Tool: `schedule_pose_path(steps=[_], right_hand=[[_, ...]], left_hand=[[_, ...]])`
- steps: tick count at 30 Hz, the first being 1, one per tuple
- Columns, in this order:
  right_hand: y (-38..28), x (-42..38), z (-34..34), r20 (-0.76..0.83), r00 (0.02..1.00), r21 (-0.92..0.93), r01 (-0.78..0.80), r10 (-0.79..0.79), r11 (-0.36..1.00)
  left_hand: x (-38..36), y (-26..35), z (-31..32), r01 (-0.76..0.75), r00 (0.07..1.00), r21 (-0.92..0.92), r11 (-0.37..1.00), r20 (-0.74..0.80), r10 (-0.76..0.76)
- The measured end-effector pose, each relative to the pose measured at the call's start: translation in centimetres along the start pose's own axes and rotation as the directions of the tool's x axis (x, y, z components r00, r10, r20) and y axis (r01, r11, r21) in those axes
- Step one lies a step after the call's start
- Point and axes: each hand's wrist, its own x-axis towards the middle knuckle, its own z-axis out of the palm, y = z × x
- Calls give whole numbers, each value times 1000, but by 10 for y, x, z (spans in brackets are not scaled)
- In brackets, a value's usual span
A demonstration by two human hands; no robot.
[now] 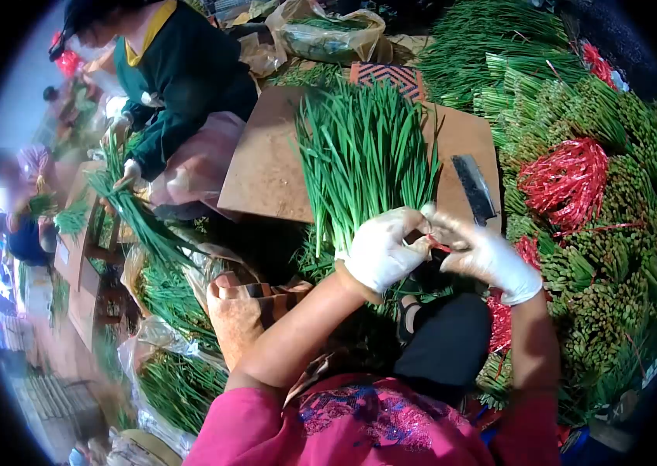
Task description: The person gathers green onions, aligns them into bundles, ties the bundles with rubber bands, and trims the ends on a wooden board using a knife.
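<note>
A thick bunch of long green garlic chives (367, 155) lies on a brown board (266, 167), its pale ends toward me. My left hand (384, 250), in a white glove, is closed beside those ends, thumb and fingers pinched on a thin red plastic strip (439, 245). The strip runs across to my right hand (488, 260), also gloved, whose curled fingers meet the left fingertips and are slightly blurred. Whether the strip passes around any stems is hidden by the hands. A dark flat blade (473, 189) rests on the board's right side.
Stacked tied green bundles (592, 272) fill the right side, with red strips (565, 185) on top. More chives (499, 39) lie behind. At left a co-worker (181, 85) holds long greens (142, 217). Plastic bags of greens (181, 388) stand at lower left.
</note>
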Motion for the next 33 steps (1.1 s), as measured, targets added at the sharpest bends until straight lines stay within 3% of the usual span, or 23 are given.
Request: schedule_pose_path(steps=[1,2,4,5,6,8,11,14,16,17,18,19,20,21,22,24,25,27,28,29,30,32,33], right_hand=[[1,-4,8,224,954,60,-216,198,974],[-1,-10,12,311,888,41,-370,340,928],[-8,-6,4,374,792,-83,-490,483,868],[-14,-3,-7,291,736,-197,-579,611,791],[-2,-4,-23,318,817,-83,-483,482,872],[25,5,-57,366,819,-229,-382,443,895],[81,21,-83,234,788,-481,-415,569,772],[115,43,-79,63,751,-617,-488,658,617],[149,68,-70,80,792,-701,-387,605,599],[131,71,-53,2,787,-610,-487,616,624],[148,84,-47,136,890,-766,-184,435,616],[153,91,-41,164,918,-811,-84,362,579],[154,97,-33,194,938,-846,11,288,533],[144,102,-28,160,920,-857,-50,357,514],[157,105,-32,269,928,-858,108,259,502],[142,107,-30,303,911,-876,151,280,458],[152,111,-32,336,875,-874,153,348,461],[155,111,-26,245,920,-899,98,305,426],[154,109,-24,195,939,-911,66,285,407],[152,104,-29,414,905,-888,379,95,260],[154,105,-32,351,930,-906,309,106,289],[161,109,-44,225,965,-924,167,137,345],[163,109,-48,40,979,-830,-79,200,552]], left_hand=[[-13,-4,2,63,998,-310,948,-9,-69],[-31,1,5,328,925,-756,567,135,-355],[-67,-21,27,319,905,-832,454,124,-407],[-82,-34,41,425,855,-813,397,218,-470],[-96,-47,58,527,793,-783,330,313,-523],[-117,-81,94,757,571,-641,126,555,-605],[-132,-143,142,825,480,-560,67,636,-604],[-113,-183,120,915,380,-351,200,578,-722],[-143,-281,133,782,315,-624,-15,415,-854],[-155,-328,121,723,363,-691,7,371,-855],[-132,-293,72,800,392,-575,171,285,-875],[-105,-250,19,854,417,-420,308,197,-887],[-107,-268,0,693,464,-697,185,234,-854],[-93,-251,-26,757,459,-608,239,235,-857],[-80,-231,-52,810,454,-511,288,236,-859],[-60,-203,-73,836,496,-323,444,98,-863],[-45,-179,-83,846,531,-103,524,56,-846],[-22,-169,-89,691,681,336,640,-4,-733],[-16,-172,-87,669,668,438,600,-1,-744],[-10,-174,-83,596,715,546,589,-28,-699],[-6,-173,-81,518,760,644,563,-44,-648],[2,-174,-86,465,743,689,556,38,-669],[3,-178,-86,433,762,706,561,46,-645]])
